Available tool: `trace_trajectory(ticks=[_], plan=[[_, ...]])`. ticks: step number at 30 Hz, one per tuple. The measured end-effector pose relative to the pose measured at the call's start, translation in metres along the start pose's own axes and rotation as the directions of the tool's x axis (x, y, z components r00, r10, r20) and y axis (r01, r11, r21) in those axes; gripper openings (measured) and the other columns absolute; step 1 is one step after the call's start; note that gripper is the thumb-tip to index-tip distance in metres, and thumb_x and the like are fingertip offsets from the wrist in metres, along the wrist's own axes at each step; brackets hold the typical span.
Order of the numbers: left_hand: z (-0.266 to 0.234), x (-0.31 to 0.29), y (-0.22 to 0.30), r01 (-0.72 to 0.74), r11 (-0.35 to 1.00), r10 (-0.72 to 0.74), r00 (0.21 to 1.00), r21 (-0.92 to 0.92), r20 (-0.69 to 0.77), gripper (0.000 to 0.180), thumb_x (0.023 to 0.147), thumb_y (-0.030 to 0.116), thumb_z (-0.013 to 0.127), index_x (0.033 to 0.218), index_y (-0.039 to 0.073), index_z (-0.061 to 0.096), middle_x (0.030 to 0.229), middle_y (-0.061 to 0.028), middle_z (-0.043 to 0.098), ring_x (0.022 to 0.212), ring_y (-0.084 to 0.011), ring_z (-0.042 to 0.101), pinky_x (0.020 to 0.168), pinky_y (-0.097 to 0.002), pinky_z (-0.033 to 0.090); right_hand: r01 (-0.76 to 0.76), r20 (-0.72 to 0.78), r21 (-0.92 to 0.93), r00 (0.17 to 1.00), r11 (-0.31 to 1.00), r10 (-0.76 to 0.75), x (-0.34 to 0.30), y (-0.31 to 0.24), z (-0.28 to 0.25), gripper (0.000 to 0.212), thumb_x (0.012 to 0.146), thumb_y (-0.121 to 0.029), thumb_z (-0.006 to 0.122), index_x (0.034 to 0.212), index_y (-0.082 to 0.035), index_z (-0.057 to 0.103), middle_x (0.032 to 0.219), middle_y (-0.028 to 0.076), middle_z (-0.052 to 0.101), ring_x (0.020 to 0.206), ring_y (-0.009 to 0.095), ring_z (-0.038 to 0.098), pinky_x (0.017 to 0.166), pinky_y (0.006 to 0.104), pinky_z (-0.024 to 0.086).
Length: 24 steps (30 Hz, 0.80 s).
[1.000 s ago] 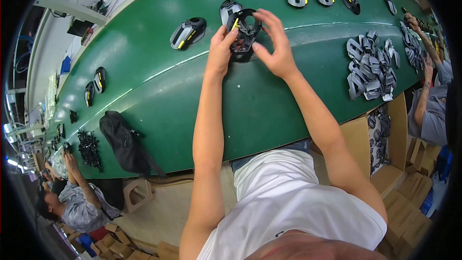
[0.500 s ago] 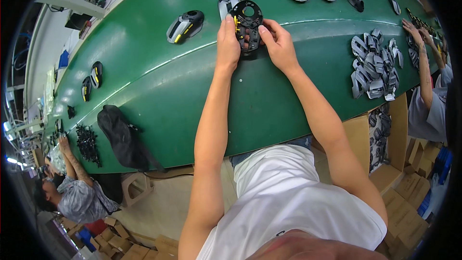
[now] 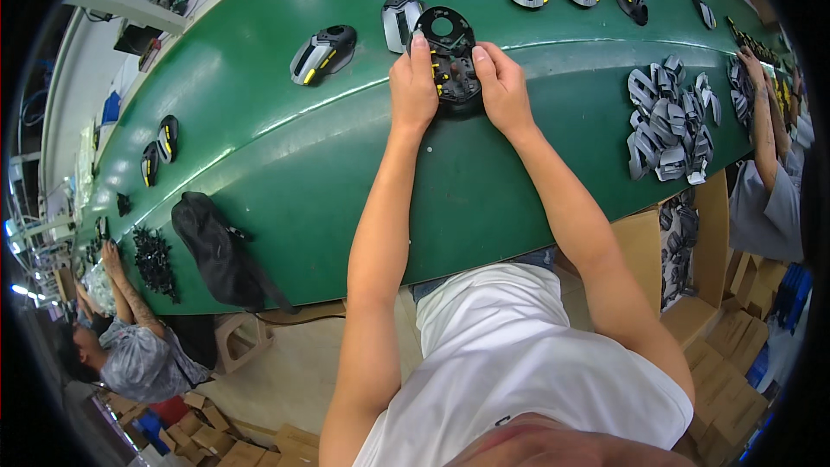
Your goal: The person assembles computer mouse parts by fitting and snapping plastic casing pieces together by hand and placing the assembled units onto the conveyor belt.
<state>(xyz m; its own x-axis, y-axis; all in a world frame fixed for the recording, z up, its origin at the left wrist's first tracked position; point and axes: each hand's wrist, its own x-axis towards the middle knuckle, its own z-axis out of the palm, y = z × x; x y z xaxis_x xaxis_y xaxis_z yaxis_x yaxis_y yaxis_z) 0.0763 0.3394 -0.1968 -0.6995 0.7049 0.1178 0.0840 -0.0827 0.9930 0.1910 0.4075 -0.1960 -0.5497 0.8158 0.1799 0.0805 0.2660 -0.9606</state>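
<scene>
Between my two hands is a black mouse shell with a round hole at its far end and small yellow pieces along its left inner side. My left hand grips its left edge, thumb on top. On the opposite edge, my right hand is closed with its thumb along the rim. Fingers underneath are mostly hidden. Just beyond the shell lies a grey and black computer mouse, partly covered by it. Another grey mouse with yellow side buttons rests farther left.
The green worktable carries several mice along its far side, a pile of grey shell parts at right and a black bag at left. Below the right edge stands an open carton. Co-workers sit at both ends.
The shell has been turned and tilted in my hands, and fingers no longer show through its openings. It has shifted slightly nearer to me. Both hands keep hold.
</scene>
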Motion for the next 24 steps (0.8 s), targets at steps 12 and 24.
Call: trace_trajectory(ticks=[12, 24], plan=[[0.012, -0.002, 0.007, 0.078, 0.944, -0.098, 0.994, -0.321, -0.047, 0.041, 0.095, 0.036, 0.046, 0.080, 0.000, 0.061, 0.069, 0.0022, 0.055, 0.062, -0.0045, 0.046, 0.056, -0.0215, 0.038, 0.018, 0.020, 0.183, 1.000, 0.983, -0.022, 0.004, -0.001, 0.000, 0.032, 0.089, -0.028, 0.056, 0.091, 0.003, 0.057, 0.071, 0.002, 0.054, 0.066, 0.006, 0.048, 0.061, 0.0226, 0.041], [0.013, -0.004, 0.011, 0.122, 0.810, -0.188, 0.980, -0.573, -0.058, 0.028, 0.092, 0.027, 0.053, 0.084, 0.001, 0.059, 0.078, 0.0014, 0.057, 0.069, -0.0045, 0.049, 0.061, -0.0210, 0.040, -0.040, 0.117, 0.307, 0.993, 0.951, 0.004, 0.002, -0.003, 0.000, 0.029, 0.087, -0.026, 0.058, 0.093, 0.002, 0.056, 0.075, -0.002, 0.053, 0.069, 0.004, 0.046, 0.063, 0.0201, 0.040]])
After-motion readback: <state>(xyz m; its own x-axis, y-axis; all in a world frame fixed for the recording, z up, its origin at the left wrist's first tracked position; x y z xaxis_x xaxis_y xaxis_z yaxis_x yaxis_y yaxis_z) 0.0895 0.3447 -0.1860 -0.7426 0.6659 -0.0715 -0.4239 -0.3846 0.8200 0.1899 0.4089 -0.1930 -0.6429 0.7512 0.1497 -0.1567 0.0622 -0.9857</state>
